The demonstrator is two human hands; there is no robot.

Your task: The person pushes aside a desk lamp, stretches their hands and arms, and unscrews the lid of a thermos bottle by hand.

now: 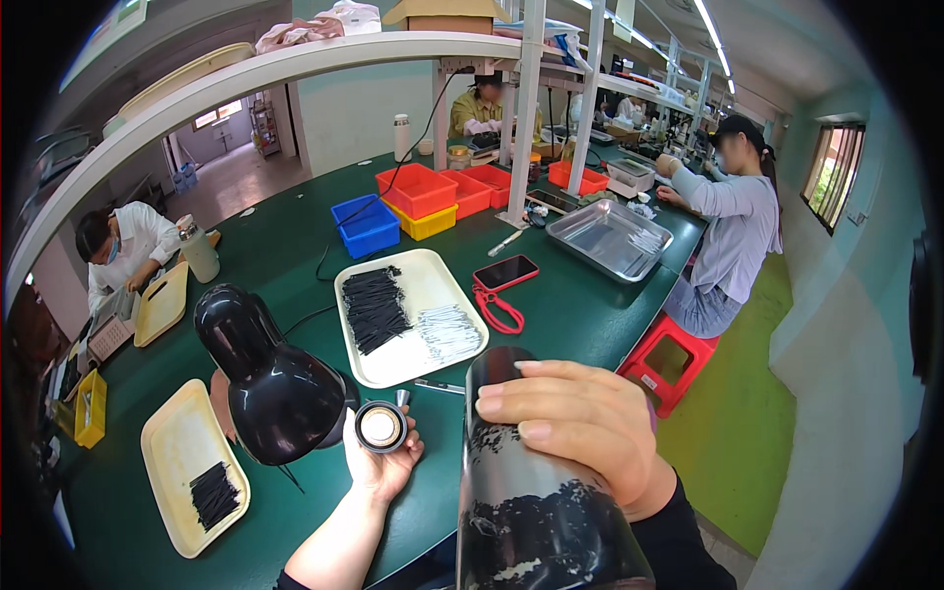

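My left hand (372, 470) is closed around a small round black lid (381, 427), its pale inside facing up. Close to the camera, my right hand (590, 423) is wrapped over a large dark bottle (536, 526) that looks like a flask, with black paint worn off in patches. The bottle's upper end points away from me; whether it is uncapped cannot be made out. Just beyond my hands lies a silver pen-like tool (440, 386). A cream tray (393, 366) behind it holds bundles of thin black pieces (376, 310) and thin white pieces (449, 332).
A black desk lamp (265, 383) stands left of my left hand, beside another cream tray (165, 442) with black pieces. Red-handled scissors (501, 313), a phone (506, 273), coloured bins (418, 189) and a metal tray (590, 231) lie farther back. People sit at left and right.
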